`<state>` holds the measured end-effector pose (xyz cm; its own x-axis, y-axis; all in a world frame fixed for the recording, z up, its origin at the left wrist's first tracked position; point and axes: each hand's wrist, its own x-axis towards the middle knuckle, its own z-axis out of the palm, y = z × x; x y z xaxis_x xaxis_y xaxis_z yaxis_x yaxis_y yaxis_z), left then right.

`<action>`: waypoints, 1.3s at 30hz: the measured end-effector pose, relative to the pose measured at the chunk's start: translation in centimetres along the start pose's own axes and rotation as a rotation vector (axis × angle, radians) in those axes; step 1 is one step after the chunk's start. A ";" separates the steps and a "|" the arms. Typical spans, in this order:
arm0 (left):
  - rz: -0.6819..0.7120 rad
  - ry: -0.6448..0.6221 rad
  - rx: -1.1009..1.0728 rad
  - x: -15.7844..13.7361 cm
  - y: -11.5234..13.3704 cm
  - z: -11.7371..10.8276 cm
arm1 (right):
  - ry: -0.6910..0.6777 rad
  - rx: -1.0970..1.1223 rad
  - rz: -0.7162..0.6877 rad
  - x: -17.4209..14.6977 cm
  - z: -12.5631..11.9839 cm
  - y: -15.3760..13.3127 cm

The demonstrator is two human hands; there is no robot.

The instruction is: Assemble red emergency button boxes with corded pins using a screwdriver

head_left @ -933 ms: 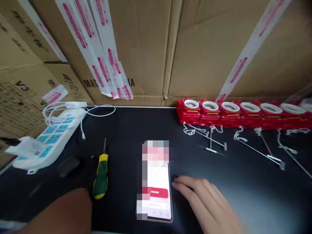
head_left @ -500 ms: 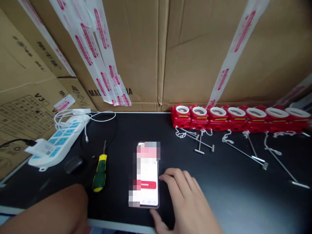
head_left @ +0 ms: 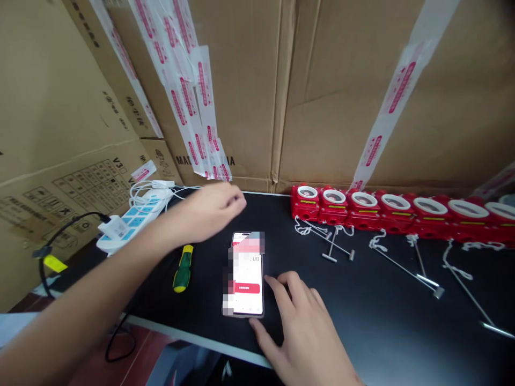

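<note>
A smartphone (head_left: pixel 248 273) lies face up on the black tabletop, its screen lit and partly blurred out. My right hand (head_left: pixel 303 324) rests at its right side, fingers apart, with the index fingertip by the long edge and the thumb near the lower corner. Beyond the phone, to the left, my left hand (head_left: pixel 209 210) hovers with its fingers curled in; whatever they may hold is hidden. Under the left forearm lies a green and yellow screwdriver (head_left: pixel 183 272), its shaft covered by the arm.
A row of red boxes with round white-rimmed windows (head_left: pixel 364 199) lines the back right; small metal hammers (head_left: pixel 406 266) hang from them on white cords. A white power strip (head_left: pixel 139 214) with a plug and cables stands left. Cardboard (head_left: pixel 249 96) walls the back and left.
My left hand has come into view, reaching forward and right past the screwdriver, where only the forearm showed before. The view has shifted slightly. My right hand stays beside the phone.
</note>
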<state>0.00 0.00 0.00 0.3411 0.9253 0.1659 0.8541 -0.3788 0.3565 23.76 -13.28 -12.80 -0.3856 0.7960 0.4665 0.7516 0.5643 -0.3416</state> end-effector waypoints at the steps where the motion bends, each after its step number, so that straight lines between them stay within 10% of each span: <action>1: -0.006 -0.049 0.004 -0.1 0.0 1.0 | -0.001 -0.009 -0.016 -0.2 0.1 0.2; 12: -0.100 -0.156 -0.451 1.3 -1.1 6.9 | 0.052 -0.105 -0.120 -3.4 1.6 4.3; 21: -0.217 -0.145 -1.331 1.1 5.4 9.8 | 0.085 -0.182 0.039 -3.5 1.4 3.2; 28: -0.100 -0.691 -1.929 0.9 5.3 9.8 | 0.128 -0.239 0.067 -3.5 1.5 2.7; 39: -0.341 -0.540 -1.945 -0.5 5.3 10.7 | 0.147 -0.230 -0.028 -2.1 0.3 1.8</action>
<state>8.57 -2.22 -7.98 0.6609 0.7211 -0.2077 -0.4360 0.5943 0.6757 25.75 -13.87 -14.68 -0.3387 0.7313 0.5921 0.8502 0.5075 -0.1404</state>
